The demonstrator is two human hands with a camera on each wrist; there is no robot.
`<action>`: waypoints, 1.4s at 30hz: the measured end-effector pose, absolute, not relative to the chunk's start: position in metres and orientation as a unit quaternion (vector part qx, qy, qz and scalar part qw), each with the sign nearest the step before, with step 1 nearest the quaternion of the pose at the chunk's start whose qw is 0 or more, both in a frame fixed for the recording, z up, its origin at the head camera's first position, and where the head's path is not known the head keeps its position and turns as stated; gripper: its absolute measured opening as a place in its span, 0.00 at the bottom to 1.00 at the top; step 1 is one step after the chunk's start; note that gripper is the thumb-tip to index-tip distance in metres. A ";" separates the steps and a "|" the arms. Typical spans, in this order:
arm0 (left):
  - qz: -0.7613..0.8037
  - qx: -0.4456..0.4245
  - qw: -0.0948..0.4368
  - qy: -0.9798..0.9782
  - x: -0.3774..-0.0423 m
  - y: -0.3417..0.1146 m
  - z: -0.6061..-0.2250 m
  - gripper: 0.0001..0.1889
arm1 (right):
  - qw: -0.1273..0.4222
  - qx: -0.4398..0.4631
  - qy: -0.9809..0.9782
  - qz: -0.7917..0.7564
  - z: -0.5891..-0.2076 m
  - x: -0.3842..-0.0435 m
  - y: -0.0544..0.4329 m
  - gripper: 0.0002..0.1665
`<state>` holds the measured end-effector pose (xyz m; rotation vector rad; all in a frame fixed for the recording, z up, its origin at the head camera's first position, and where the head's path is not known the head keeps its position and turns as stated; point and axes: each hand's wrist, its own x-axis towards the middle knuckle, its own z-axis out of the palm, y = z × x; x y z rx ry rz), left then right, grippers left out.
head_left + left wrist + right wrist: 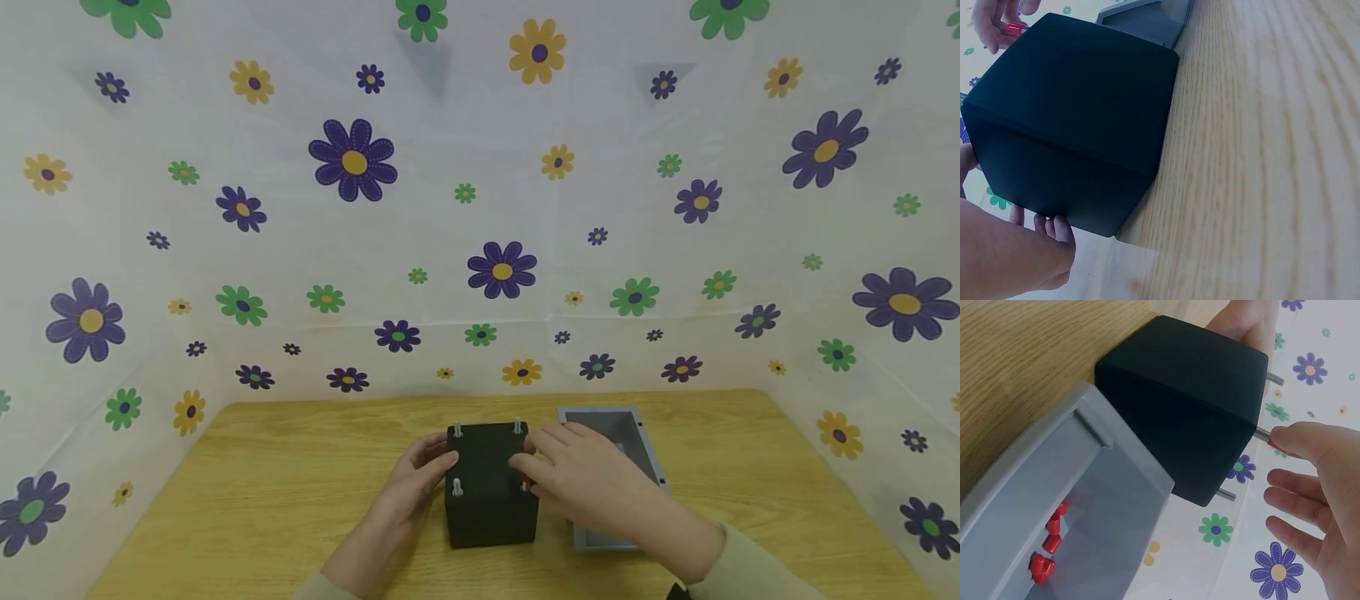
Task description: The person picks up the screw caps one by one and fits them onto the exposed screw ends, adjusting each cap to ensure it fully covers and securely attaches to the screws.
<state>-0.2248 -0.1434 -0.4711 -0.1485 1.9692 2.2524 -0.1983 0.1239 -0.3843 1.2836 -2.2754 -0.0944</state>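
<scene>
A black block (491, 483) stands on the table with several threaded metal studs (457, 487) sticking up near its top corners. My left hand (412, 483) holds the block at its left side, thumb on the top edge and fingers along the side. At the near right stud, my right hand (581, 475) pinches a small red cap (1277, 447) between thumb and index finger; the cap sits at the stud's tip in the right wrist view. The other fingers of that hand are spread apart from the block. The other studs are bare.
Just right of the block is a grey plastic bin (611, 542), partly under my right forearm. Several more red caps (1052, 544) lie inside it. The wooden table (300, 467) is enclosed by a white flower-printed sheet (435, 250) at the back and sides.
</scene>
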 end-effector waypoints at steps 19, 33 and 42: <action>0.747 -0.051 0.069 0.659 -0.225 -0.144 -0.472 0.30 | 0.296 0.485 -0.822 -0.014 -0.396 -0.199 0.138 0.28; 0.751 -0.046 0.077 0.655 -0.225 -0.144 -0.471 0.31 | 0.277 0.485 -0.829 -0.021 -0.396 -0.199 0.138 0.27; 0.749 -0.049 0.076 0.657 -0.225 -0.144 -0.471 0.30 | 0.270 0.488 -0.830 -0.018 -0.396 -0.197 0.141 0.29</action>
